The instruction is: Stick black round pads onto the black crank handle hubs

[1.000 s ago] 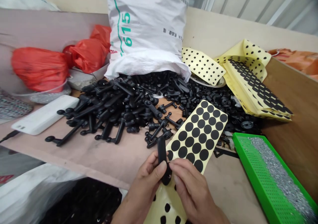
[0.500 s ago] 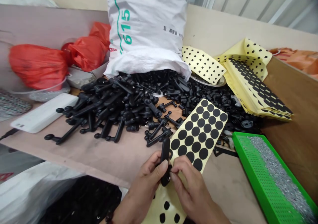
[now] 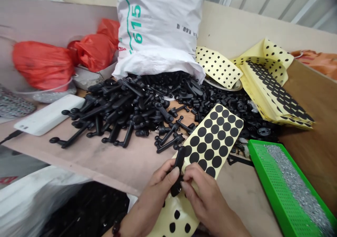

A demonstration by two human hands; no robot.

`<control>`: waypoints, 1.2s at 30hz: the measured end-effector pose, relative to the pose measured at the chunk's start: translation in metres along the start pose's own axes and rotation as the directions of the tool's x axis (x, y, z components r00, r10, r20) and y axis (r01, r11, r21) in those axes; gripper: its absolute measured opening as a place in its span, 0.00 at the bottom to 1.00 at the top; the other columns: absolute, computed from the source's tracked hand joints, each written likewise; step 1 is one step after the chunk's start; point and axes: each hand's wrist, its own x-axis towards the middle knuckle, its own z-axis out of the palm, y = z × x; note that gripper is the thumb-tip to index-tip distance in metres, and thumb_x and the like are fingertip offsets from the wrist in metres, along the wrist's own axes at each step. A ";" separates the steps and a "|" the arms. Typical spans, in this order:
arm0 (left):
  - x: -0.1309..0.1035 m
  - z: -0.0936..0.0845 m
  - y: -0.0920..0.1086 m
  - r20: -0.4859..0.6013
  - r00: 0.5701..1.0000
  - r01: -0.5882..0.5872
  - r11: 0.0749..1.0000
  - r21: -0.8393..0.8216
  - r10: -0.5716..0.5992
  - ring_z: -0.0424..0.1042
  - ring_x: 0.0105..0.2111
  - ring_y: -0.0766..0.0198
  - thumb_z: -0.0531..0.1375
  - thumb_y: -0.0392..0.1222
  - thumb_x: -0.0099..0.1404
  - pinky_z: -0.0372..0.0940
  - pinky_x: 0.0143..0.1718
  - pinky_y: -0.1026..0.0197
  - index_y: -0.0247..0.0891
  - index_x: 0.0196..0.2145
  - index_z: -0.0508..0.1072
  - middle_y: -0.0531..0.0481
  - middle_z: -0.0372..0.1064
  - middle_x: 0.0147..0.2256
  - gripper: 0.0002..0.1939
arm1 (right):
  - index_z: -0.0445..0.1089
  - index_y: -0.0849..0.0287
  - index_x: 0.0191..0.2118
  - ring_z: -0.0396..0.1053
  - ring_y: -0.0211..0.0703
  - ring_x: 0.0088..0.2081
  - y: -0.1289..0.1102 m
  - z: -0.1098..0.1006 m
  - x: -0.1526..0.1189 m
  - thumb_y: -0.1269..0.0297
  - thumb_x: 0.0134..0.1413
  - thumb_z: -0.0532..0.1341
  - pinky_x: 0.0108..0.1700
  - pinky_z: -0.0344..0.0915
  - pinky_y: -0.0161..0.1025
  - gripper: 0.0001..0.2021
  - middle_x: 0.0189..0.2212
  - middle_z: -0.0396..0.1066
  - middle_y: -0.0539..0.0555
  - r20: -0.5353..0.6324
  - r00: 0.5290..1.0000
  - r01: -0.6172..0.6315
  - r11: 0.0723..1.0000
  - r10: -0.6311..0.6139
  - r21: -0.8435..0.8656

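Note:
A black plastic crank handle (image 3: 180,159) stands almost upright in my left hand (image 3: 157,187), gripped between thumb and fingers. Against its lower right side, my right hand (image 3: 204,195) has thumb and index finger pinched together; whatever lies between the fingertips is too small or hidden to name. Just behind the hands is a pale yellow sheet of round black stickers (image 3: 215,144). Beneath them, partly covered by my wrists, runs yellow backing paper (image 3: 181,203) with smaller black dots.
A heap of black crank handles (image 3: 118,105) spills from a white sack (image 3: 160,23). Small black parts (image 3: 221,100) lie right of it. More sticker sheets (image 3: 273,89) rest behind a green tray (image 3: 265,181) of metal bits. Leftward are a white power bank (image 3: 50,114) and red bags (image 3: 43,65).
My view has shifted slightly, so the scene sits a little further right. The crank handle's top leans a bit more to the right; both hands keep nearly the same grip.

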 end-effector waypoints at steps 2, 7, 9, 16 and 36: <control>0.000 -0.003 0.000 0.020 0.999 0.044 0.999 -0.005 -0.043 0.61 0.54 0.54 0.63 0.48 0.57 0.59 0.50 0.57 0.46 0.46 0.72 0.51 0.71 0.47 0.18 | 0.57 0.57 0.32 0.61 0.37 0.29 0.000 -0.004 0.000 0.73 0.59 0.50 0.31 0.59 0.34 0.06 0.29 0.60 0.49 0.075 0.996 -0.048 0.999 0.047 0.017; 0.001 -0.004 0.004 0.111 0.993 -0.046 0.994 0.098 0.035 0.66 0.48 0.57 0.63 0.46 0.58 0.61 0.46 0.61 0.48 0.43 0.73 0.54 0.73 0.42 0.14 | 0.57 0.57 0.30 0.61 0.36 0.27 -0.002 -0.009 0.001 0.74 0.57 0.50 0.29 0.58 0.33 0.07 0.27 0.61 0.49 0.089 0.995 0.037 0.999 -0.036 -0.010; 0.001 -0.003 0.005 0.123 0.991 -0.070 0.989 0.128 0.054 0.68 0.45 0.58 0.62 0.46 0.58 0.62 0.45 0.61 0.48 0.43 0.73 0.54 0.73 0.41 0.13 | 0.57 0.57 0.30 0.61 0.36 0.27 -0.004 -0.009 0.001 0.74 0.57 0.49 0.28 0.59 0.33 0.07 0.26 0.60 0.50 0.060 0.996 0.067 0.998 -0.067 -0.001; -0.001 -0.004 0.003 0.071 0.991 -0.127 0.954 0.273 0.112 0.64 0.50 0.55 0.61 0.46 0.60 0.59 0.49 0.59 0.45 0.45 0.73 0.52 0.71 0.45 0.15 | 0.57 0.58 0.30 0.61 0.39 0.29 -0.009 -0.002 -0.004 0.77 0.55 0.48 0.30 0.60 0.36 0.08 0.26 0.62 0.53 0.025 0.982 0.189 0.972 -0.188 -0.136; 0.004 -0.006 -0.005 0.054 0.999 0.002 0.987 0.161 -0.011 0.62 0.53 0.54 0.61 0.50 0.59 0.58 0.50 0.57 0.46 0.47 0.71 0.51 0.69 0.49 0.18 | 0.59 0.57 0.26 0.60 0.34 0.27 0.000 -0.011 0.002 0.73 0.54 0.53 0.30 0.57 0.31 0.07 0.24 0.61 0.47 0.045 0.992 -0.128 0.971 0.121 0.202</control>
